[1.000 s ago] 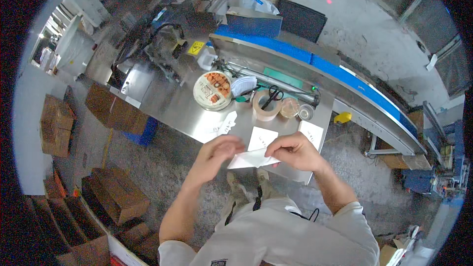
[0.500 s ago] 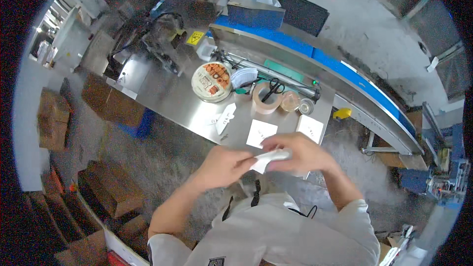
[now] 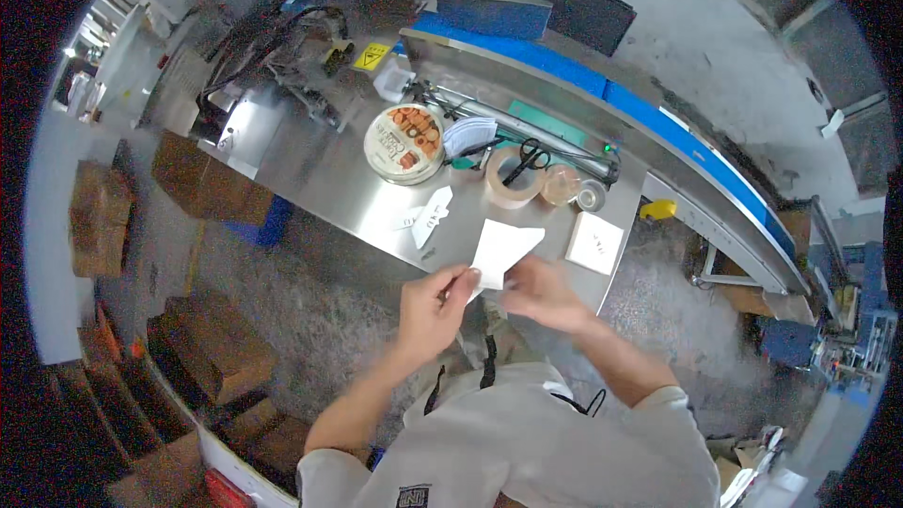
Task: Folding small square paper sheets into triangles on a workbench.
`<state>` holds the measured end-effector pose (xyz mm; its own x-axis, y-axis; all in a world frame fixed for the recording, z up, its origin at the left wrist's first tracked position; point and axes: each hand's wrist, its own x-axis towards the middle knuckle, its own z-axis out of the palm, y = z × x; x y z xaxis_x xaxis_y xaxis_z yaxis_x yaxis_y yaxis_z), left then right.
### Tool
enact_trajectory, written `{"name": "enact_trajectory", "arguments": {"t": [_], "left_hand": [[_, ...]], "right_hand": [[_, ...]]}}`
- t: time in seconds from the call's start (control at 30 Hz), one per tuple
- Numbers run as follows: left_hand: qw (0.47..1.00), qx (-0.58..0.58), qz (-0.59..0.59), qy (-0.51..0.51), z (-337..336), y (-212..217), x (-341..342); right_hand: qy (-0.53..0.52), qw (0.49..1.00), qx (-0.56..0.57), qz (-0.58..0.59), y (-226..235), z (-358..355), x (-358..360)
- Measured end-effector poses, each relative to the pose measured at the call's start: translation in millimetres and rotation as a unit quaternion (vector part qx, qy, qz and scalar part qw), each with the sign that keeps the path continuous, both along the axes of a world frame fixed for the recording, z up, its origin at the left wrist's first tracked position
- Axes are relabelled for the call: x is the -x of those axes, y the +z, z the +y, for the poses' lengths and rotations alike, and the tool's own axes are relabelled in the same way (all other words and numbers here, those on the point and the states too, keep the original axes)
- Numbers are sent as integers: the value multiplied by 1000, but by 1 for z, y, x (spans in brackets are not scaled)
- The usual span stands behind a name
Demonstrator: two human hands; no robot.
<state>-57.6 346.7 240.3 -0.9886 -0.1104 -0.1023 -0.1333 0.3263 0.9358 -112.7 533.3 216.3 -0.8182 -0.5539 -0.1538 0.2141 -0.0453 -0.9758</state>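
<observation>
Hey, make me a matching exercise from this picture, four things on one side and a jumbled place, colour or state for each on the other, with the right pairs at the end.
Things:
1. Left hand
2. Scissors
3. Tin
4. Square white stack

Places, colours and states:
A. Lying across the wide tape roll
B. Near the right end of the table
C. Pinching white paper
D. Cream, orange and brown on top

Right pairs: 1-C, 2-A, 3-D, 4-B
</observation>
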Motion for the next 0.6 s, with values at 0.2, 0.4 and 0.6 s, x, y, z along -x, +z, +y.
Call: {"name": "enact_trajectory", "arguments": {"t": [0.2,0.4,0.6], "left_hand": [[996,-4,83,34,3,3,8],[993,-99,-31,-51,-20,-2,4],[984,-160,-46,63,-29,-38,10]], "right_hand": [[-85,993,-54,-64,-9,-17,1],[-12,993,-120,-9,6,-5,2],[-102,840,-210,490,4,-8,11]]}}
